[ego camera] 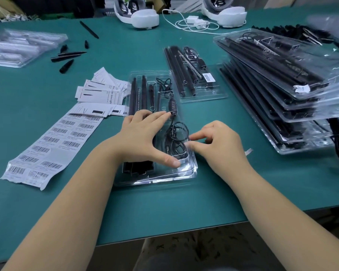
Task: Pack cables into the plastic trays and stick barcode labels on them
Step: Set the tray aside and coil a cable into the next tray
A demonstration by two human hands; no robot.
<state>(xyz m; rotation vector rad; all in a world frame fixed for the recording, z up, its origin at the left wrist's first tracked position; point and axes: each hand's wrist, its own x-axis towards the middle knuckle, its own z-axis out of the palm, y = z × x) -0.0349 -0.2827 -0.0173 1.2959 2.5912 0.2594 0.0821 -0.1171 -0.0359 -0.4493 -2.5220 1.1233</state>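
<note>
The clear plastic tray (184, 171) lies near the table's front edge, and the coiled black cable (177, 139) sits in its right-hand pocket. The left hand (143, 137) is spread flat, pressing the tray down; the right hand (217, 141) is loosely curled, its fingertips pinching at the tray's right rim. The tray is judged thin, light and springy (best held by its rim), the cable limp. On the leaflets (100, 92) to the left, "Grow Light" is read; the barcode label sheet (53, 145) carries print too small to read.
</note>
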